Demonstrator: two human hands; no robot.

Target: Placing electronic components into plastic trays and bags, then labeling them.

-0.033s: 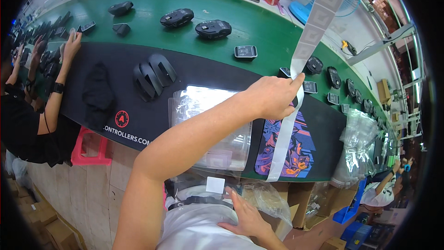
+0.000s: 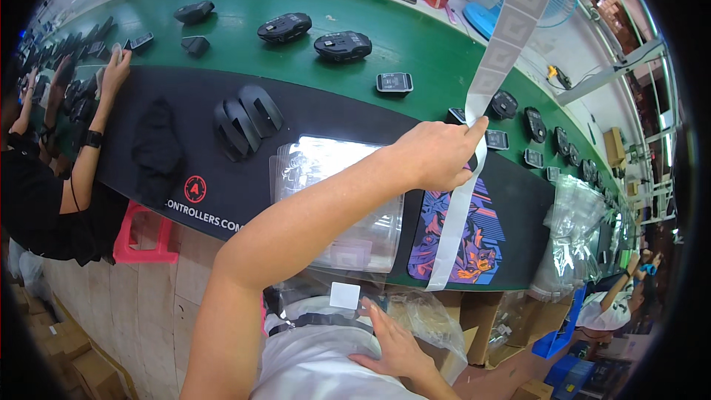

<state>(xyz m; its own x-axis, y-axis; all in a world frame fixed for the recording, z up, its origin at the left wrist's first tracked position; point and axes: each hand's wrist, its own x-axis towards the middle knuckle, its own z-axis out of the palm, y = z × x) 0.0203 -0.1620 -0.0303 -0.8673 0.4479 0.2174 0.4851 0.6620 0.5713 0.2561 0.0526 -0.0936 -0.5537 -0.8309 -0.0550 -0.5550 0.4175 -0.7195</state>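
My left hand [image 2: 438,154] reaches across the black mat and pinches a long white strip of square labels [image 2: 506,27]. The strip rises toward the upper right, and its tail hangs over a purple and orange printed panel [image 2: 474,233]. Low in front of my body is my right hand [image 2: 396,344], with a white square label [image 2: 345,296] at its index fingertip; the thumb stands apart from it. Under my left forearm lies a stack of clear plastic bags [image 2: 370,241], partly covered by the arm.
Black curved shells [image 2: 248,122] and a black cloth [image 2: 157,144] lie on the black mat [image 2: 200,89]. Black mouse-shaped devices [image 2: 342,46] and small modules [image 2: 394,83] line the green table. More clear bags [image 2: 570,237] hang at the right edge. A co-worker's hand [image 2: 115,70] works at far left.
Both my hands, the strip and the label keep their places. Only a distant person at the far right has shifted an arm slightly.
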